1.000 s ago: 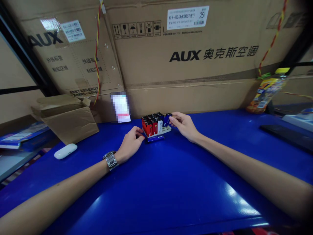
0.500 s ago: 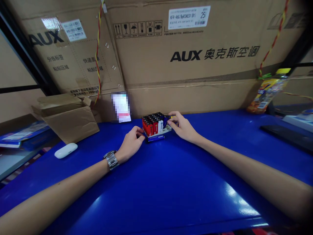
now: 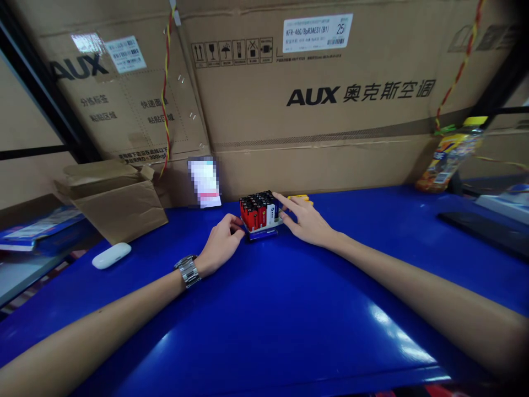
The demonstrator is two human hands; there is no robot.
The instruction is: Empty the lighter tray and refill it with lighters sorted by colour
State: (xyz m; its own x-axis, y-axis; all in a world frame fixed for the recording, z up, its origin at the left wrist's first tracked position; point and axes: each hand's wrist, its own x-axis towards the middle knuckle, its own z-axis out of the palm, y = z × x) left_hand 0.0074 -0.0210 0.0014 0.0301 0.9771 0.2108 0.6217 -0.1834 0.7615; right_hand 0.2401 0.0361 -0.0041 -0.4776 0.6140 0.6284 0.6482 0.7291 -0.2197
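Note:
A small tray [image 3: 263, 234] packed with upright lighters [image 3: 257, 212], mostly red with a white and some blue ones, stands on the blue table [image 3: 268, 320]. My left hand [image 3: 221, 245], with a metal watch on the wrist, is curled with its fingertips against the tray's left edge. My right hand [image 3: 305, 223] lies to the right of the tray, fingers stretched out, the forefinger touching the lighters on that side and nothing held. A yellow lighter [image 3: 301, 197] lies flat on the table just behind my right hand.
An open small carton [image 3: 113, 198] and a white oval object [image 3: 111, 255] sit at the left. Large AUX cartons [image 3: 330, 94] wall off the back. A snack bottle [image 3: 452, 151] and a flat black item [image 3: 483, 229] are at the right.
My right hand brought a blue lighter down into the right side of the tray, let go and spread its fingers. My left hand stayed at the tray's left edge.

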